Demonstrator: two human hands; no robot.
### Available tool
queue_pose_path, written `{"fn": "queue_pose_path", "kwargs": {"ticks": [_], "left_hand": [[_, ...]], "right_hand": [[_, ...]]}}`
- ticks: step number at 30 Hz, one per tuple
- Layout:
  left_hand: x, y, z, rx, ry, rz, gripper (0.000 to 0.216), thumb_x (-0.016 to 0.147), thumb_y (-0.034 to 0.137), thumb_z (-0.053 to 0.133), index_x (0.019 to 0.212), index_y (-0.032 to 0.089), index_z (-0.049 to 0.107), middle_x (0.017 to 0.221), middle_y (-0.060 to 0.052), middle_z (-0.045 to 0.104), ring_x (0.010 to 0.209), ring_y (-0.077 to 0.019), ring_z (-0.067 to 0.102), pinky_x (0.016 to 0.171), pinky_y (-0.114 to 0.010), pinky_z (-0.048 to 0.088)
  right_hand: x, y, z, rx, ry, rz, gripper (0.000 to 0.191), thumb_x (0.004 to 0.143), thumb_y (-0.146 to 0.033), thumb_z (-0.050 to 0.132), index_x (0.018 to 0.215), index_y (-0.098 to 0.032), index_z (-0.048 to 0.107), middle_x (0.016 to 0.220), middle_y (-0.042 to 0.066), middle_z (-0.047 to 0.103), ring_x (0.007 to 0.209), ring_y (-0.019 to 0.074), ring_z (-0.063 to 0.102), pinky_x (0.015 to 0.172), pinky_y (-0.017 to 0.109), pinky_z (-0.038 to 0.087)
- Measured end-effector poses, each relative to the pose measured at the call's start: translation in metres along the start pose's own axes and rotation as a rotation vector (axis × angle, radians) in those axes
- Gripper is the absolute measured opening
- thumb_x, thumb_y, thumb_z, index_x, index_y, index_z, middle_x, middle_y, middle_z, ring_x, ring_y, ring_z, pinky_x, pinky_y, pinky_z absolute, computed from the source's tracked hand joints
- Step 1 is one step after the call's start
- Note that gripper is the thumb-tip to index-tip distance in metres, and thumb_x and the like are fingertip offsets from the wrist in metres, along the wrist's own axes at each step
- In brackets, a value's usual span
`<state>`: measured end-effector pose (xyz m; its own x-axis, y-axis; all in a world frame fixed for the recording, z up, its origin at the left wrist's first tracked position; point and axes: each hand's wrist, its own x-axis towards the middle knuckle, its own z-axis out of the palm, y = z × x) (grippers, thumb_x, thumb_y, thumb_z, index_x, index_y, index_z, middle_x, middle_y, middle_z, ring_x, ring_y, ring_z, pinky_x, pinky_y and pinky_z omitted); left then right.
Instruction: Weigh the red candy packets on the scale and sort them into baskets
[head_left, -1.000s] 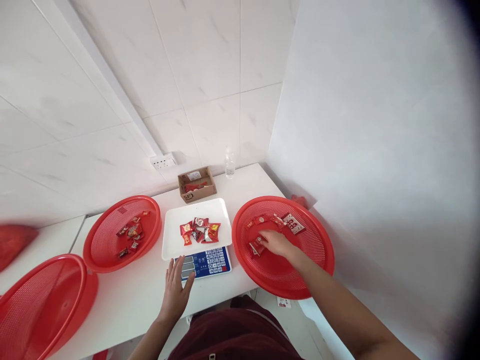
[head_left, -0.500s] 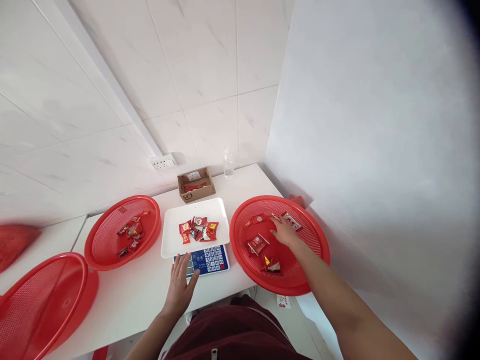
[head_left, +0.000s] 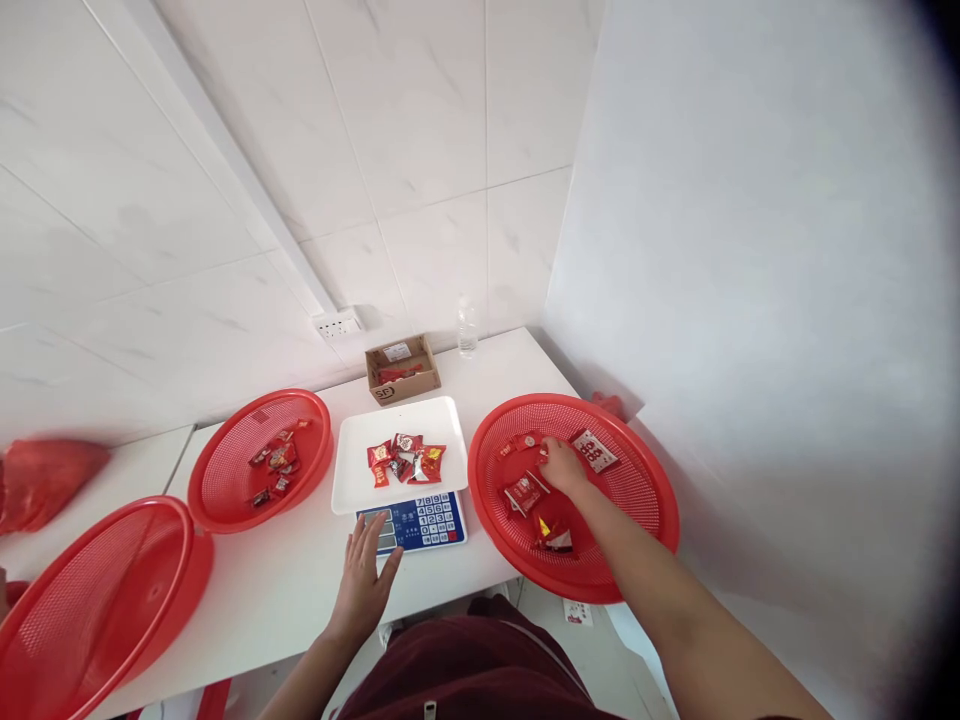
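My right hand (head_left: 562, 465) is down in the right red mesh basket (head_left: 480, 500), its fingers closed on a small red-and-white wrapped sweet (head_left: 543, 455) that they partly hide. Around it in the basket lie a red packet (head_left: 523, 492), a red-and-gold sweet (head_left: 553, 535) and a white patterned packet (head_left: 595, 451). My left hand (head_left: 365, 575) is open, fingers spread over the left edge of the blue keypad scale (head_left: 427, 522). On the scale's white tray (head_left: 352, 440) sits a small pile of red wrapped sweets (head_left: 405, 457).
To the left stand another red basket (head_left: 217, 480) with several sweets and a nearer red basket (head_left: 142, 600). A cardboard box (head_left: 405, 375) with red items and a clear bottle (head_left: 466, 330) are at the wall. A red bag (head_left: 52, 480) lies far left.
My right hand has drawn slightly nearer within the basket, its fingers closing on a small sweet and uncovering the white packet. My left hand stays by the scale. The view has shifted slightly left.
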<state>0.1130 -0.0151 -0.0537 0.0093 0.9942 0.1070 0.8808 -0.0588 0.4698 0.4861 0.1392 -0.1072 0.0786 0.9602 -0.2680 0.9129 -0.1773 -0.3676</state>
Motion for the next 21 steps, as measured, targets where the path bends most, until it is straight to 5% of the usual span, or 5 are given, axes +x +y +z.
{"fn": "queue_pose_path", "kwargs": {"ticks": [6, 12, 16, 21], "left_hand": [[0.005, 0.008, -0.002, -0.006, -0.017, -0.006, 0.046, 0.089, 0.038, 0.043, 0.132, 0.023, 0.044, 0.136, -0.011, 0.052, 0.138, -0.0293, 0.029, 0.108, -0.057, 0.029], [0.001, 0.01, -0.007, -0.01, -0.093, -0.052, 0.046, 0.089, 0.037, 0.043, 0.132, 0.022, 0.043, 0.138, -0.011, 0.049, 0.139, -0.0298, 0.026, 0.109, -0.057, 0.026], [0.002, 0.009, -0.011, -0.011, -0.145, -0.07, 0.047, 0.089, 0.036, 0.044, 0.133, 0.021, 0.043, 0.139, -0.011, 0.048, 0.14, -0.0295, 0.024, 0.11, -0.057, 0.025], [0.005, 0.003, -0.014, -0.029, -0.142, -0.051, 0.047, 0.088, 0.034, 0.045, 0.134, 0.021, 0.043, 0.139, -0.011, 0.048, 0.14, -0.0285, 0.025, 0.11, -0.056, 0.025]], "right_hand": [[0.015, -0.015, 0.001, 0.019, -0.091, -0.085, 0.069, 0.073, -0.008, 0.048, 0.14, -0.025, 0.039, 0.15, 0.006, 0.033, 0.122, 0.0269, 0.047, 0.09, 0.036, 0.042], [0.008, -0.004, 0.018, 0.089, -0.08, -0.04, 0.052, 0.079, -0.021, 0.049, 0.131, -0.015, 0.048, 0.128, 0.017, 0.056, 0.105, 0.0279, 0.059, 0.082, 0.036, 0.045], [0.0, 0.013, 0.022, 0.311, -0.142, 0.103, 0.037, 0.076, -0.03, 0.056, 0.11, -0.016, 0.059, 0.097, 0.012, 0.069, 0.084, 0.026, 0.065, 0.07, 0.033, 0.047], [-0.021, -0.003, -0.002, 0.468, -0.036, 0.192, 0.035, 0.072, -0.025, 0.057, 0.105, -0.014, 0.058, 0.101, 0.014, 0.068, 0.088, 0.0253, 0.064, 0.071, 0.031, 0.047]]}}
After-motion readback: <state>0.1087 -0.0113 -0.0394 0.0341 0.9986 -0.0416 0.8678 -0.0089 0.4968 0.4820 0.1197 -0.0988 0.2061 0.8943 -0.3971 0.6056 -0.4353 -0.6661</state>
